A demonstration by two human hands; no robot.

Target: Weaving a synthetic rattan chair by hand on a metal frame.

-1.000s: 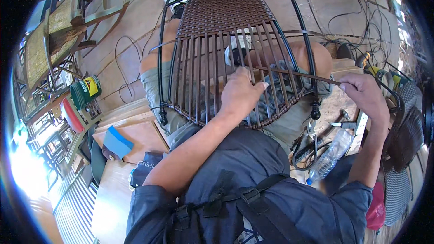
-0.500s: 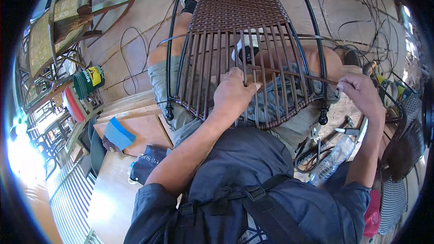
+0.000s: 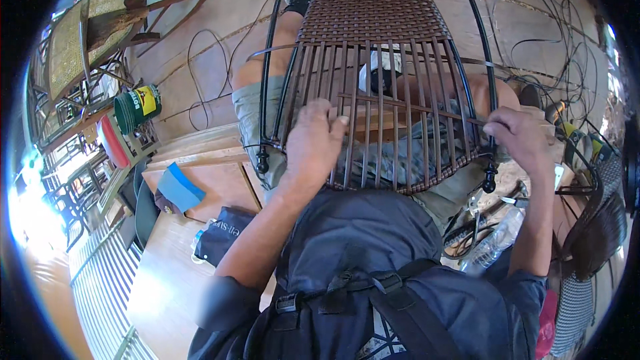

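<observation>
At far left a green can [image 3: 138, 108] stands on the wooden floor [image 3: 200, 47] beside stacked chair frames [image 3: 73, 47], with a blue pad [image 3: 179, 188] and a dark bag [image 3: 223, 240] lower down on a pale board [image 3: 167, 280]. The chair [image 3: 377, 80], a black metal frame with brown wicker strands, sits upended across the person's lap at centre, its woven panel away from the person and its loose vertical strands nearest the hands. The left hand [image 3: 312, 143] lies on the left part of the strand field, fingers curled through and around several vertical strands near the lower left of the frame; it is closed on them, though the exact number gripped cannot be told. A single horizontal strand [image 3: 413, 108] runs rightward from just beside this hand, crossing the verticals. The right hand [image 3: 523, 140] is at the right frame rail, pinched shut on the end of that strand, knuckles touching the rail. Beyond the chair a second person's legs [image 3: 250, 87] show. At right, tools [image 3: 487, 213], a clear bottle [image 3: 497, 237] and cables [image 3: 567, 60] lie on the floor.
</observation>
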